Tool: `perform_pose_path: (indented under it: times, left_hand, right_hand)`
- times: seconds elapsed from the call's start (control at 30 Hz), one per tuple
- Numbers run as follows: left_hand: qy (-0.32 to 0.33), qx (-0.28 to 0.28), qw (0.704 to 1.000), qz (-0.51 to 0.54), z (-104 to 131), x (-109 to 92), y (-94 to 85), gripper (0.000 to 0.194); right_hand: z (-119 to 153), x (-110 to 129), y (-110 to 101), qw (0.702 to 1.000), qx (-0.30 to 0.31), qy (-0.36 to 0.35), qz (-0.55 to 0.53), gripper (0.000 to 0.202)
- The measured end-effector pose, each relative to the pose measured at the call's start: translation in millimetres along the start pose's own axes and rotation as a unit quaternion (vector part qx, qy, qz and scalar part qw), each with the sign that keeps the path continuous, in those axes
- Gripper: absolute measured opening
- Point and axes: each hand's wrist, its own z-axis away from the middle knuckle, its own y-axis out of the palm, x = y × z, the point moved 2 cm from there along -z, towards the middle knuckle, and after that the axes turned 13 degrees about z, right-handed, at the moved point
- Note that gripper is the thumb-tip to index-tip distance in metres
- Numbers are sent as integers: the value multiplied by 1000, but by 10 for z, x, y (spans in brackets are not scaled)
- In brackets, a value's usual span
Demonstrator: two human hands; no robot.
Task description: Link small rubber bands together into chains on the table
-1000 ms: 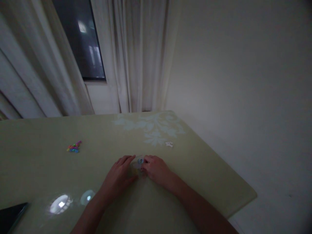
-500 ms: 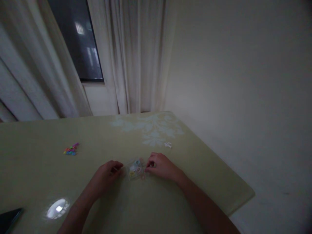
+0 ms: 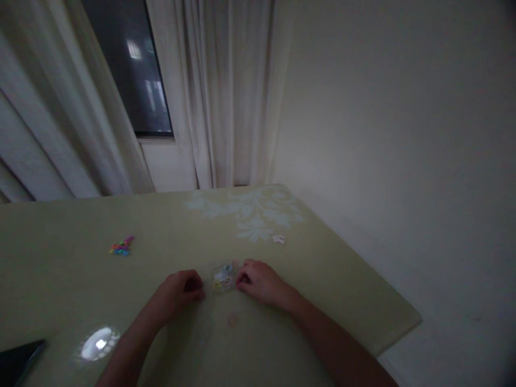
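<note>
A small clear box (image 3: 223, 277) with yellow, pale pink and bluish pieces in it lies on the table between my hands. My left hand (image 3: 181, 290) is just left of the box, fingers curled with the tips drawn together; whatever they may hold is too small to make out. Against the box's right side, my right hand (image 3: 258, 280) has its thumb and fingertips pinched together, and anything between them is hidden.
A pile of small multicoloured pieces (image 3: 121, 246) lies on the left of the table (image 3: 161, 226). Small white pieces (image 3: 278, 238) sit beyond my right hand. A dark flat object (image 3: 20, 359) is at the lower left corner.
My right hand has shifted slightly down and left, closer to the box, and its fingers have closed more. My left hand's fingers have curled in and moved slightly down.
</note>
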Motion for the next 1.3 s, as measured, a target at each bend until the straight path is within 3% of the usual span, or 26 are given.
perform_pose_path:
  times: [0.23, 0.4, 0.47, 0.67, 0.8, 0.93, 1.03, 1.1, 1.2, 1.3]
  left_hand:
    - [3, 10, 1000, -16, 11, -4, -40, 17]
    - [19, -21, 997, -71, 37, 54, 26, 18]
    - [27, -25, 996, -84, 37, 67, 42, 17]
    - [18, -15, 993, -112, 36, 24, 12, 11]
    - [32, -9, 985, -169, 89, 44, 69, 21]
    - [82, -23, 982, -169, 89, 18, 114, 22]
    - [82, -84, 989, -90, 31, -85, 67, 20]
    - [87, -128, 988, -27, -3, -174, 36, 19]
    - [104, -151, 981, 66, -22, -266, 51, 23]
    - [112, -138, 978, 113, -17, -287, 129, 26]
  right_hand:
    - [28, 34, -95, 1000, -6, -28, 7, 6]
    - [131, 264, -35, 979, 92, -169, -70, 12]
    - [184, 364, 7, 972, 122, -194, -60, 12]
    - [291, 534, 96, 968, 154, -197, 15, 5]
    - [293, 541, 82, 966, 142, -210, 57, 8]
    - [145, 277, -75, 990, 43, -134, -6, 8]
    - [-27, -61, -174, 995, -58, -19, -74, 5]
    - [-145, -234, -183, 991, -81, 44, -92, 6]
    - [-339, -320, -152, 993, -44, 87, -64, 11]
    - [-548, -273, -138, 996, 3, 80, -37, 9]
